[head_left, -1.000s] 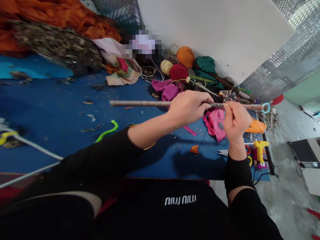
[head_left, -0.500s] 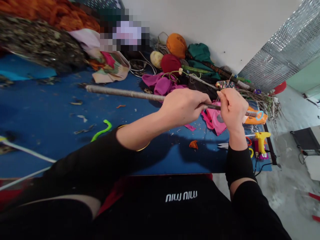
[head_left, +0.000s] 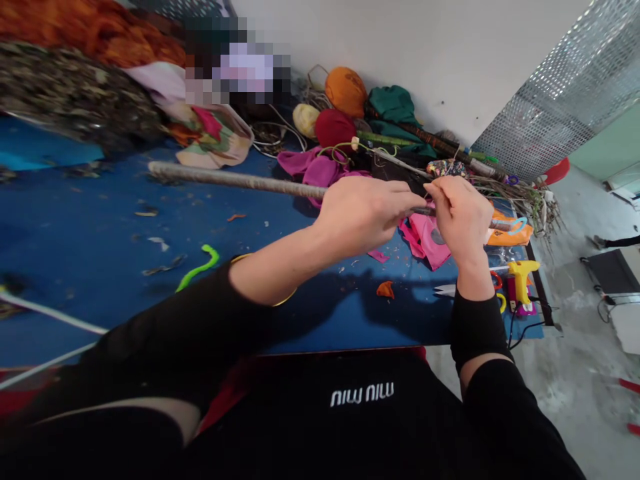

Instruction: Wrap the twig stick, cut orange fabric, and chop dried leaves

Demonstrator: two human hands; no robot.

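A long, greyish-brown stick (head_left: 240, 182) slants across the view above the blue table. My left hand (head_left: 363, 210) is wrapped round its middle, palm down. Close beside it, my right hand (head_left: 463, 213) is closed at the thinner right part, its thumb and forefinger pinched together near a fine strand that is hard to make out. The stick's right end shows past my right hand, near a light blue ring (head_left: 519, 225). Pink cloth (head_left: 431, 243) lies below, between the hands.
Balloon-like bundles (head_left: 345, 91), purple cloth (head_left: 320, 167) and twigs (head_left: 530, 200) lie along the wall. Scissors (head_left: 445, 290) and a yellow glue gun (head_left: 523, 275) lie at the right. A green fuzzy strip (head_left: 200, 265) is at the left, with dry leaves (head_left: 75, 93) heaped behind.
The stick's left end has shifted left and slightly up in view. My hands have come slightly closer together, both still closed. The background has shifted slightly left.
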